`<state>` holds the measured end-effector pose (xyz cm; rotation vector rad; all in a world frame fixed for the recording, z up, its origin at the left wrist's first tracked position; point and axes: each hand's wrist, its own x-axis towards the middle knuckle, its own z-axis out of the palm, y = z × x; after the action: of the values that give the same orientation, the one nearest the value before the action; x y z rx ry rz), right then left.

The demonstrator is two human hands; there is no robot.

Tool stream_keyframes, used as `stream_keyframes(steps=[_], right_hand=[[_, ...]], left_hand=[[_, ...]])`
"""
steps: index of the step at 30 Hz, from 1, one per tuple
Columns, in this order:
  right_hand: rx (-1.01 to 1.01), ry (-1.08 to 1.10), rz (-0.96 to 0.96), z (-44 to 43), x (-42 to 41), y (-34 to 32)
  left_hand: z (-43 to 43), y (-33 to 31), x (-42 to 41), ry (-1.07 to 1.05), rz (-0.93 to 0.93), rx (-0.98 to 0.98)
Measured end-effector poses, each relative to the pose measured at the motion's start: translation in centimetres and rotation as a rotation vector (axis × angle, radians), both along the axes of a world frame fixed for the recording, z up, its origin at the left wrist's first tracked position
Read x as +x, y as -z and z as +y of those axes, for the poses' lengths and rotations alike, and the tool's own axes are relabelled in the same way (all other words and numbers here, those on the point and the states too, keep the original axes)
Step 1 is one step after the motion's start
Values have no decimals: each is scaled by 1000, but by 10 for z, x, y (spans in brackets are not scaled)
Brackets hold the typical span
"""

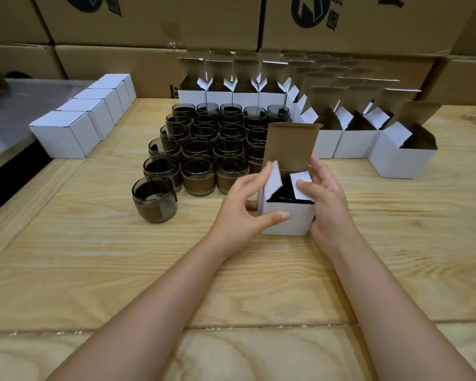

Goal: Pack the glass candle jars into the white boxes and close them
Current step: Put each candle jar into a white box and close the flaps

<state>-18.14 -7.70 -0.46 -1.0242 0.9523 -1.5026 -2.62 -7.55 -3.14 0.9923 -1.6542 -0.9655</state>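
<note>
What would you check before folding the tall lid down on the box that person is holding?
1. Jar inside the white box: cannot tell; only darkness shows between the flaps.
2. Left side flap folded in: not ok; it stands raised against the left hand.
3. Right side flap folded in: not ok; it is partway down under the thumb of the right hand.
4. Lid flap free to fold: ok; it stands upright, with nothing on it.
5. Box steady: ok; it sits on the table with a hand on each side.
</note>
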Motion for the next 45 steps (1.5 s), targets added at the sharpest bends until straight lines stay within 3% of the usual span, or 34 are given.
stream_keyframes(steps=[9, 15, 21, 37, 45], right_hand=[[-97, -66, -37, -2, -2, 4], [-171, -111, 134, 0, -8, 8], [-127, -225, 140, 0, -12, 6], [-165, -215, 262, 5, -14, 5], [-61, -169, 251, -2, -13, 9]], left_hand=[[3, -3, 0, -9, -4, -33], [3, -5, -2, -26, 29, 10], [1, -1, -2, -21, 98, 46], [-1, 1, 0, -5, 85, 27], [1, 1, -2, 18, 10, -92]])
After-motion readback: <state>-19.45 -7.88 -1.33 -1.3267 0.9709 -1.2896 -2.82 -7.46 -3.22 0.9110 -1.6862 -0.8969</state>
